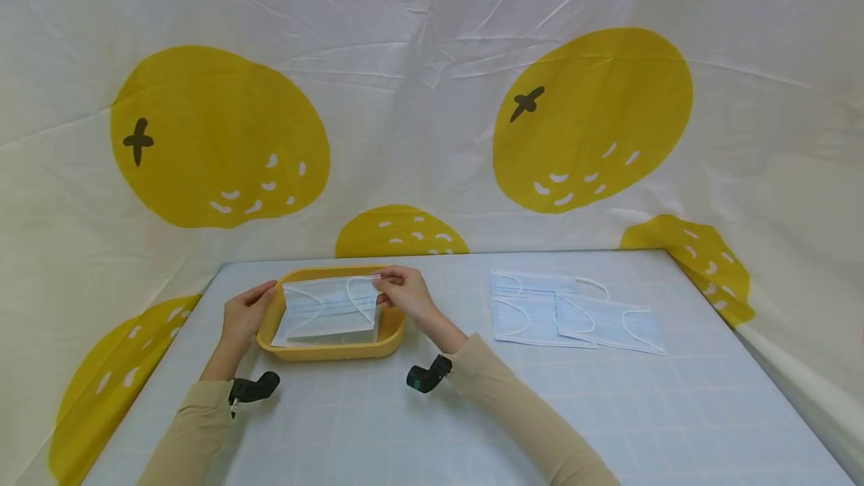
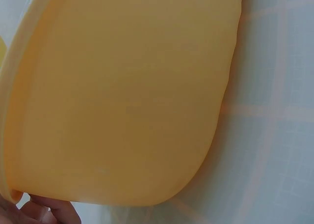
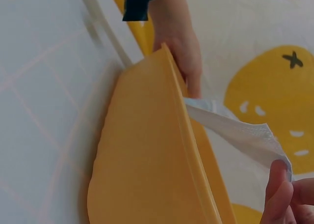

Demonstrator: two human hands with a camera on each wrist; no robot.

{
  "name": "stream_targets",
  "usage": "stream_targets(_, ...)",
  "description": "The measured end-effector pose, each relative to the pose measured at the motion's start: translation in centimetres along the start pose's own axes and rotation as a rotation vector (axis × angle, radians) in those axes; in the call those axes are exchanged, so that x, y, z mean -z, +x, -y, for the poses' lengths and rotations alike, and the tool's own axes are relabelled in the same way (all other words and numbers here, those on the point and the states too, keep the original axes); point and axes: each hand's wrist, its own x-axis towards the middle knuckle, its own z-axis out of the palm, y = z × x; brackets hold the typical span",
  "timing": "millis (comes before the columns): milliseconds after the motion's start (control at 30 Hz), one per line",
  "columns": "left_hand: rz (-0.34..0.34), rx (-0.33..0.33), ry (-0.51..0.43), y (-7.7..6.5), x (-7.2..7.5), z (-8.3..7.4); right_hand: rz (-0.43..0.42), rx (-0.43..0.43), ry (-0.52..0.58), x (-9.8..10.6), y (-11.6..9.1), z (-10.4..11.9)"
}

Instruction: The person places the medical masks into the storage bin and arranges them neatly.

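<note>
A yellow plastic bin with rounded corners stands on the left half of the table. My left hand grips its left end at the rim, and in the left wrist view its fingers curl under that rim. At the bin's right side my right hand pinches the upper right corner of a pale blue face mask. That mask slants up out of the bin in the right wrist view, its near edge above the rim. Under it lies at least one more mask, mostly hidden.
Right of the bin, several pale blue masks with white ear loops lie flat and overlapping on the table. A white curtain printed with large yellow fruit hangs behind the table and along its sides.
</note>
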Motion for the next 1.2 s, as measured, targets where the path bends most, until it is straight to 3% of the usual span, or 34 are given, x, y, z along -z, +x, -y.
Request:
stream_targets(333,-0.001,0.008,0.000,-0.1,-0.1,-0.3,-0.005,0.052,-0.044,-1.0,0.6,-0.9)
stream_targets(800,0.001,0.006,-0.014,-0.2,0.0,-0.2,0.004,0.121,-0.292,-1.7,0.6,-1.6)
stream_targets(1200,0.018,0.032,-0.001,-0.1,-0.2,0.0,-0.056,0.183,-0.476,-1.5,0.5,-1.6)
